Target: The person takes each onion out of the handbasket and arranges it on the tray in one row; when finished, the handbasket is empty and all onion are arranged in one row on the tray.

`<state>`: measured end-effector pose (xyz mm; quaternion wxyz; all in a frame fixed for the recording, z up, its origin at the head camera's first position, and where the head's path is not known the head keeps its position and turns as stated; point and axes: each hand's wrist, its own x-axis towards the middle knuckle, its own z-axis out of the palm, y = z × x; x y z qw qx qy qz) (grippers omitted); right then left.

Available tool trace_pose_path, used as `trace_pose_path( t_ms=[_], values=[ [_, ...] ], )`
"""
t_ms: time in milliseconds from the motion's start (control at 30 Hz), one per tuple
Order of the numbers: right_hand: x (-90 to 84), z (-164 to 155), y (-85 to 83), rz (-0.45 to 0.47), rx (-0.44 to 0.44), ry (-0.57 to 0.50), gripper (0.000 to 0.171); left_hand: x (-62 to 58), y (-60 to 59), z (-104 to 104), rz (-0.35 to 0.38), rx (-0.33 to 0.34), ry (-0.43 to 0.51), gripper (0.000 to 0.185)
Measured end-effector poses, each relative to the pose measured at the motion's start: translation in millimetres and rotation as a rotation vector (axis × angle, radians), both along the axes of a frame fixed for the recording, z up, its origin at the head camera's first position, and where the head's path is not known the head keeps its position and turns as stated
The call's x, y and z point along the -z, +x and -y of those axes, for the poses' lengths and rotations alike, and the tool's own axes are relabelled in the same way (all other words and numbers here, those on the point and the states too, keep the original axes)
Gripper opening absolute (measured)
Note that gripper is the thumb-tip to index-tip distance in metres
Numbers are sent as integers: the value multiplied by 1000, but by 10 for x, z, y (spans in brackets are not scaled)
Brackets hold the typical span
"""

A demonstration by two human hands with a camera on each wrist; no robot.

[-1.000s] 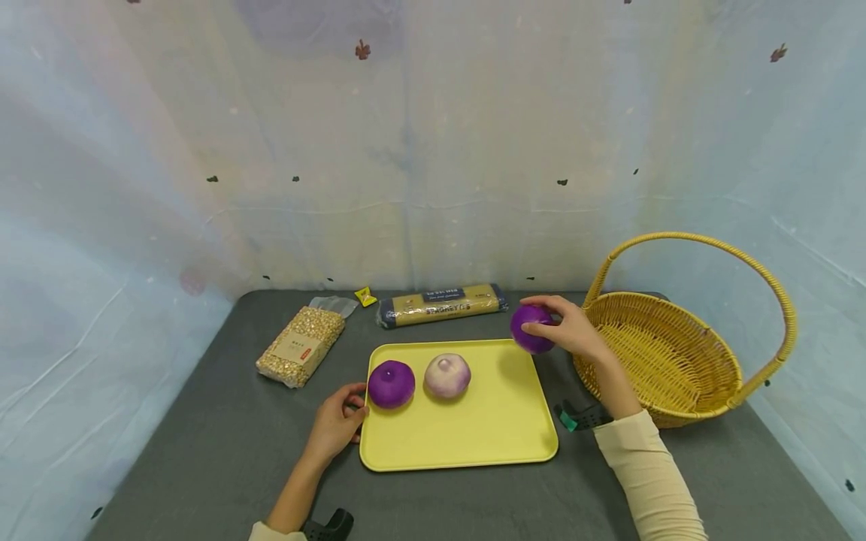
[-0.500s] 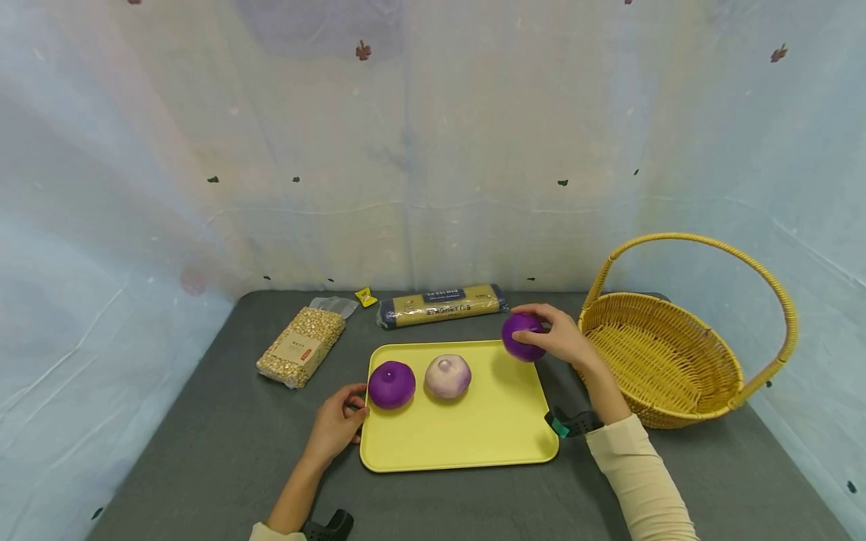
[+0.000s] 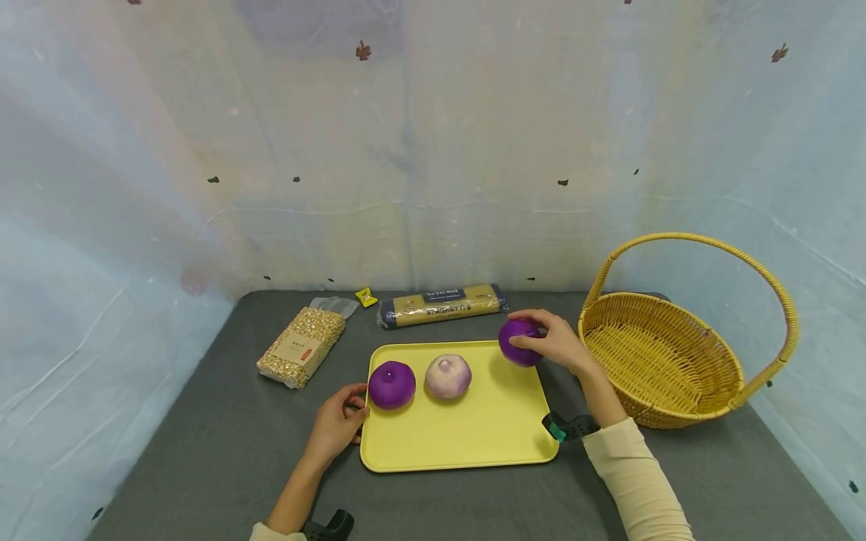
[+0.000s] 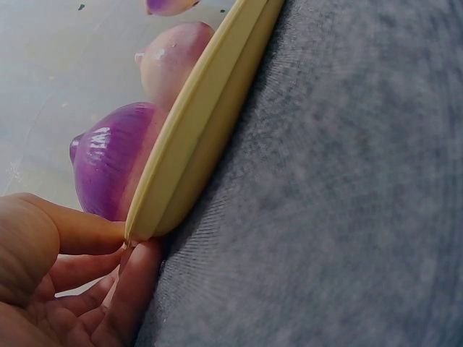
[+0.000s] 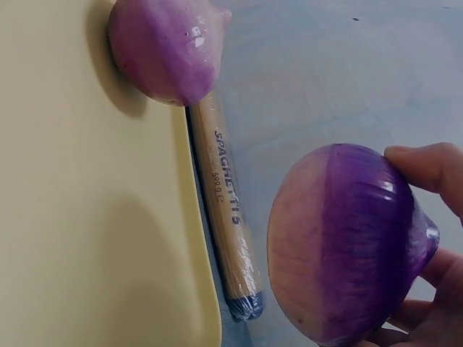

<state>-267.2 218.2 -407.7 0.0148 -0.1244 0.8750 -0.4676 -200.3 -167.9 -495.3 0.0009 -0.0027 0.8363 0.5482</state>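
Observation:
A yellow tray [image 3: 473, 428] lies on the dark table. My left hand [image 3: 333, 427] pinches its left rim, thumb above and fingers below, as the left wrist view shows. Beside that thumb a purple onion [image 3: 392, 385] sits on the tray, with a paler onion [image 3: 448, 376] to its right. My right hand [image 3: 558, 342] grips another purple onion [image 5: 347, 246] between thumb and fingers, above the tray's far right corner. In the right wrist view this onion hangs apart from the tray surface, and some of the fingers are hidden behind it.
A yellow wicker basket [image 3: 659, 357] with a tall handle stands right of the tray. Behind the tray lies a spaghetti pack [image 3: 443, 305], with a small yellow wrapped item [image 3: 365, 297] to its left. A clear bag of pale grains [image 3: 301, 346] lies at the left.
My right hand has moved left and slightly nearer with the purple onion, from the tray's far right corner edge to over the tray. My left hand has stayed on the rim.

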Motion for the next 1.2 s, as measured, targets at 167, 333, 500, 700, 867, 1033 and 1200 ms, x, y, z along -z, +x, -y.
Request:
trace_pose_path(
  t_ms=[167, 333, 500, 700, 867, 1033, 1200],
  values=[
    [43, -4, -2, 18, 5, -5, 52, 3, 4, 4, 23, -1, 6, 38],
    [68, 3, -10, 34, 7, -22, 50, 11, -1, 4, 20, -1, 4, 38],
    [74, 8, -7, 39, -2, -39, 51, 2, -10, 7, 19, 4, 4, 38],
    [95, 26, -1, 47, -1, -35, 52, -24, -9, 11, 18, 8, 2, 37],
    [145, 31, -12, 50, -5, -30, 54, -25, -5, 11, 21, 9, 7, 37],
    [-4, 117, 106, 60, -17, -26, 50, -13, -7, 14, 19, 7, 11, 37],
    [-125, 185, 201, 77, -26, -21, 50, -13, -7, 15, 14, 6, 8, 38]
  ],
)
